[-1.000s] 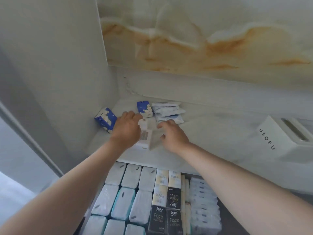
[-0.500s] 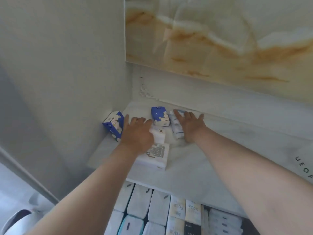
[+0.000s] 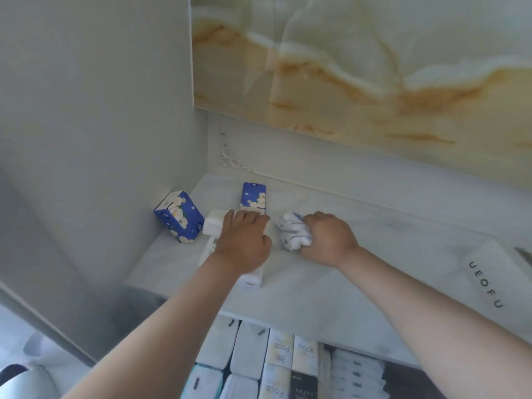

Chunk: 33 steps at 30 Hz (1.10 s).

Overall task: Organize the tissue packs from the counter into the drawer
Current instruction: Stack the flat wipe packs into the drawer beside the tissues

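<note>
Tissue packs [image 3: 250, 349] already fill much of the drawer [image 3: 411, 381] below the counter [image 3: 331, 289]: rows of white packs, some "Face" packs in cream and black, plus a stack of slim ones at the rt, so most of the job looks done. Not finished, though, since approx 5 lots are on the counter top. One blue floral pack [image 3: 178, 217] sits tilted against the left wall, and a 2nd blue pack [image 3: 253, 197] stands upright further back, apart from both hands. Just beside the tilted one is a white pack [image 3: 213, 224], and another white pack [image 3: 251, 279] pokes out under the left wrist near the counter edge. Left hand [image 3: 244, 243] lies palm down over these white packs, fingers reaching fwd onto the upper one; can't tell if it's actually gripping or only resting. Right hand [image 3: 328, 240] is curled tight round a bundle of slim white packs [image 3: 293, 231], thumb and fingers wrapped on it, the bundle low on or just off the counter. White UEOFU box [image 3: 489, 283] at far rt isn't part of this. Judging by that: the bundle goes down into the drawer next, then white packs, then the 2 blue ones. Room in the drawer looks tight at the visible front rows; the rest of it is out of view.
</note>
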{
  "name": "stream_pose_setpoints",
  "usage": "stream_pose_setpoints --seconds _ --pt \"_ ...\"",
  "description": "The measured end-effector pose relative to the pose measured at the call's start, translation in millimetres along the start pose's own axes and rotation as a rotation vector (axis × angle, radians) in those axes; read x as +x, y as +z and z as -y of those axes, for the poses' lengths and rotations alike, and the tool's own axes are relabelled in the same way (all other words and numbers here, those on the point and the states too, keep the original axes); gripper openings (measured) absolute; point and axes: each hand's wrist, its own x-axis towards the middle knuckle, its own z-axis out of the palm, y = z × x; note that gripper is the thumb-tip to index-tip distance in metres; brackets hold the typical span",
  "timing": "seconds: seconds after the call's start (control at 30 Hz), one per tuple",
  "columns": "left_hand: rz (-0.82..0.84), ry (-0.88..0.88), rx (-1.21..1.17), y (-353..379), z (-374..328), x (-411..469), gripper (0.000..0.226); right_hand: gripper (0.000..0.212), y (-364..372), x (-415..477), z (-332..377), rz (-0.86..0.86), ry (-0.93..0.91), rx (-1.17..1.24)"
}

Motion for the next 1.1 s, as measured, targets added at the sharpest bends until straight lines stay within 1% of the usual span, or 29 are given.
stream_pose_setpoints --seconds 0.07,0.13,0.23,0.3,0.37,0.47,0.53,0.6,0.67,0.77,0.87,0.93,1.0,1.1 --pt "-0.042 0.082 -0.037 -0.5 -17.7 -11.4 0.065 0.045 -8.1 -25.5 -0.9 0.018 -0.006 -0.012" --pt "-0.048 0.159 -0.074 0.1 -39.1 -24.9 0.069 0.045 -11.9 -53.5 -2.2 0.028 -0.007 -0.026" --pt "0.011 0.255 -0.128 6.3 -68.5 -50.3 0.080 0.037 -13.1 -97.6 -6.2 0.013 0.001 -0.014" --pt "0.071 0.282 -0.156 10.1 -82.5 -68.6 0.086 0.038 -14.0 -126.6 -7.2 -0.006 0.004 -0.006" --pt "0.108 0.280 -0.185 15.8 -92.9 -86.3 0.085 0.047 -14.5 -154.2 -6.9 -0.025 -0.021 -0.003" --pt "0.130 0.278 -0.245 26.7 -105.7 -110.4 0.070 0.056 -13.1 -192.4 -8.1 -0.041 -0.085 0.059" --pt "0.160 0.252 -0.279 31.5 -113.6 -125.6 0.065 0.064 -12.4 -209.2 -10.4 -0.033 -0.103 0.064" --pt "0.136 0.234 -0.312 33.4 -120.4 -138.2 0.058 0.072 -14.6 -219.5 -12.0 0.006 -0.076 0.034" --pt "0.117 0.220 -0.322 33.1 -122.1 -147.0 0.054 0.076 -16.5 -221.7 -10.7 0.086 -0.026 0.020" --pt "0.146 0.216 -0.300 29.8 -128.4 -159.3 0.055 0.079 -21.1 -230.1 -9.7 0.157 -0.035 -0.031" --pt "0.150 0.201 -0.258 27.2 -130.3 -169.5 0.058 0.081 -22.5 -235.2 -8.1 0.139 -0.057 -0.052" --pt "0.150 0.195 -0.256 27.3 -129.5 -174.4 0.066 0.080 -20.7 -236.5 -10.1 0.111 -0.077 -0.060" --pt "0.148 0.190 -0.306 26.4 -128.6 -178.8 0.072 0.081 -20.0 -239.6 -12.4 0.076 -0.094 -0.065" --pt "0.123 0.145 -0.465 14.4 -129.4 -184.8 0.073 0.074 -22.1 -247.4 -9.7 0.026 -0.123 -0.015"
